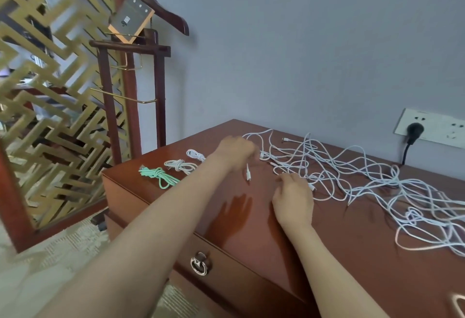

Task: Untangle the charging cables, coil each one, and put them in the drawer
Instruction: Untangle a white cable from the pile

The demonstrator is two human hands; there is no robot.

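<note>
From my remote seat, the left hand point(235, 152) is blurred by motion. Its fingers are curled in, pinching a white cable point(247, 172) whose plug end dangles just below the knuckles, clear of the wood. The right hand point(293, 199) lies lower and nearer to me, back up, its fingertips point(283, 178) bent down onto the nearest strands. I cannot tell whether it grips a strand or only touches it.

Both hands work at the left edge of the tangle of white cables point(352, 179), which sprawls loose across the right half of the dresser point(352, 254) top and runs off toward the right border. To the left of the left wrist, three finished bundles lie in a row, apart from the tangle: a green cable point(161, 176) nearest the corner, a cream cable point(180, 165) beside it, and a small white coil point(195, 155) furthest back.

Below the top, the drawer point(239, 273) is shut, its ring pull point(200, 263) hanging flat on the front. None of the cables is inside.

On the wall behind, a black plug point(415, 131) sits in the socket panel point(437, 130). A dark wooden valet stand point(158, 96) and a gold lattice screen point(50, 65) are off to the left.
</note>
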